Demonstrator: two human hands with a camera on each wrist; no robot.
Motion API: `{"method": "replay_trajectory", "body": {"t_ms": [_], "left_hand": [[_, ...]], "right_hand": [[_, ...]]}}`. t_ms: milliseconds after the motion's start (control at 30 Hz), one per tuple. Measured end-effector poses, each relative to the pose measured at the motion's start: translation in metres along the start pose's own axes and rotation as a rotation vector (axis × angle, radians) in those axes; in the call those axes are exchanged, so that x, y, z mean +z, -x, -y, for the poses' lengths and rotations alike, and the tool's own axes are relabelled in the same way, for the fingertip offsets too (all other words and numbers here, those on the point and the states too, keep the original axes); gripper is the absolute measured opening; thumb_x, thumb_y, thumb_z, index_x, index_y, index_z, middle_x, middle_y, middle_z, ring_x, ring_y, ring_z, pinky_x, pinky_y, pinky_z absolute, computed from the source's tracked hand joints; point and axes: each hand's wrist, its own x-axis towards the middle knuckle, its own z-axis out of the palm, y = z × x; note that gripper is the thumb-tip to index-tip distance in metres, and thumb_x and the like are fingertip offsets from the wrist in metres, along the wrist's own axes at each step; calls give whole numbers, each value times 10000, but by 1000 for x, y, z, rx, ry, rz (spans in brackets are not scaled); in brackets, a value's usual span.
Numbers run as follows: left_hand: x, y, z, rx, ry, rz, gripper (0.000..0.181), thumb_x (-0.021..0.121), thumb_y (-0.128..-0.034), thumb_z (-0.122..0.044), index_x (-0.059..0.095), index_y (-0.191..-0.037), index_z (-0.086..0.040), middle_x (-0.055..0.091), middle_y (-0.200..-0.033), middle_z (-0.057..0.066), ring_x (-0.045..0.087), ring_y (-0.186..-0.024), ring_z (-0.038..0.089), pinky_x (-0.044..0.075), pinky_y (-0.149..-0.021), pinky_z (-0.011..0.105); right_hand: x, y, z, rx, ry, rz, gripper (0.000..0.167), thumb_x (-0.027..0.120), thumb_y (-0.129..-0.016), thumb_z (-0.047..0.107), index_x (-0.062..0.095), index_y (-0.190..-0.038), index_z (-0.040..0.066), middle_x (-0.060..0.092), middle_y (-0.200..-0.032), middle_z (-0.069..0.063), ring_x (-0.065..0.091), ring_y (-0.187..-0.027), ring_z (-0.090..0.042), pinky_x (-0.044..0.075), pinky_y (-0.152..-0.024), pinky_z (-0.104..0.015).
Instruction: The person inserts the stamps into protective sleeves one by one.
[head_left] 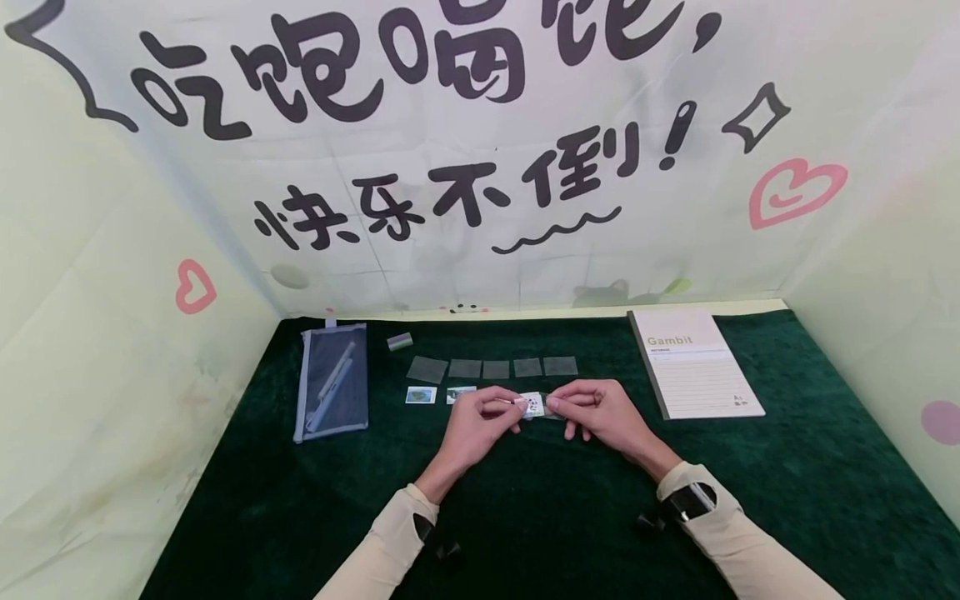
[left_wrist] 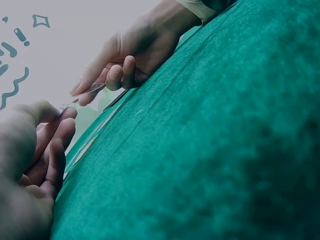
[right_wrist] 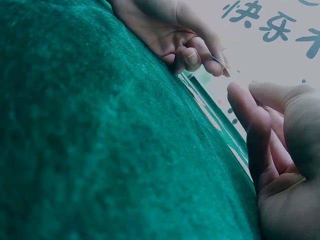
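Observation:
Both hands hold a small printed card [head_left: 533, 405] above the cloth, between their fingertips. The left hand [head_left: 477, 427] pinches its left side with thumb and forefinger. At the other side the right hand [head_left: 606, 414] pinches a clear piece [left_wrist: 94, 90], which shows in the left wrist view; whether the card lies inside this piece I cannot tell. Left of the hands lie a picture card [head_left: 421, 396] and another card [head_left: 460, 393], partly covered by the left hand. Behind them is a row of several clear squares [head_left: 465, 368].
A mesh zip pouch [head_left: 332, 382] with pens inside lies at the left. A small striped block [head_left: 400, 342] is near the back edge. At the right lies a notebook [head_left: 701, 367]. Dark green cloth [head_left: 540, 525] covers the table, with printed fabric walls around it.

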Motion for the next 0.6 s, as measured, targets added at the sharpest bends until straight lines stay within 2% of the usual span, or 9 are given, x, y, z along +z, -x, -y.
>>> {"method": "replay_trajectory", "body": {"t_ms": [233,467,600], "left_hand": [[1,0,2,31,-40,49,201,755,-1032,-387,796,-1158,-236,843,-1007,-47,784,-850,158,597,-803,280],[2,-1,3,63,-130,97,212,721,-1043,-451,805,-1150,-288,834,-934,-85,768,-918,110,522,-820,281],[2,-1,2,62,-127,106,228,686,-1063,-461,786,-1175,-289,837,-938,-90,758,-932,118,527,-815,278]], "right_hand": [[0,0,1,13,19,8,280,753,-1023,424,786,-1173,190,835,-973,-77,705,-650,-270,516,-574,-270],[0,0,1,-3,49,38,279,746,-1031,414,777,-1191,187,845,-982,-54,672,-588,-268,563,-605,-303],[1,1,2,-6,54,14,282,743,-1032,416,779,-1183,181,844,-987,-55,692,-619,-282,552,-634,-298]]}}
